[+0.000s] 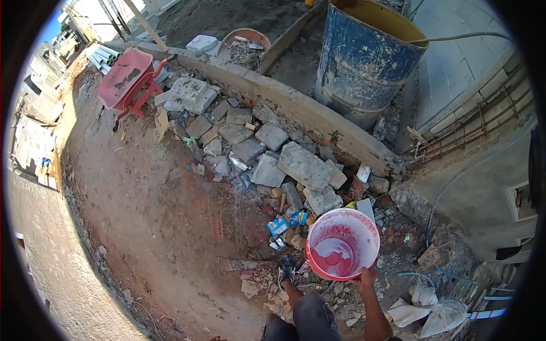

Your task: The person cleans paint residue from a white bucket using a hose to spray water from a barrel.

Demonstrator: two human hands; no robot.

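The right hand (367,278) grips the near right edge of a round, open plastic bucket (343,244), white inside with pink-red smears and a red rim, its fingers closed on it. The bucket is tipped so that its mouth faces up toward the head, just ahead of that hand and slightly to its left, with a pink and whitish patch (wet or dried, I cannot tell which) at its bottom. Of the left hand (216,339), only a sliver shows at the lower border, so I cannot tell whether it is wide or narrow. Left of the bucket lie crumpled blue-and-white packets (278,226), and below them a dark shoe (287,268) stands on the reddish-brown dirt ground (153,210). Beyond the bucket, rough grey stone blocks (304,165) lie heaped along a low concrete wall (296,102). Behind that wall stands a tall, scuffed blue metal drum (364,65). Far ahead and left of the right hand is a red metal wheelbarrow (126,79); to that hand's right, crumpled whitish sacks (438,315) lie on the rubble.
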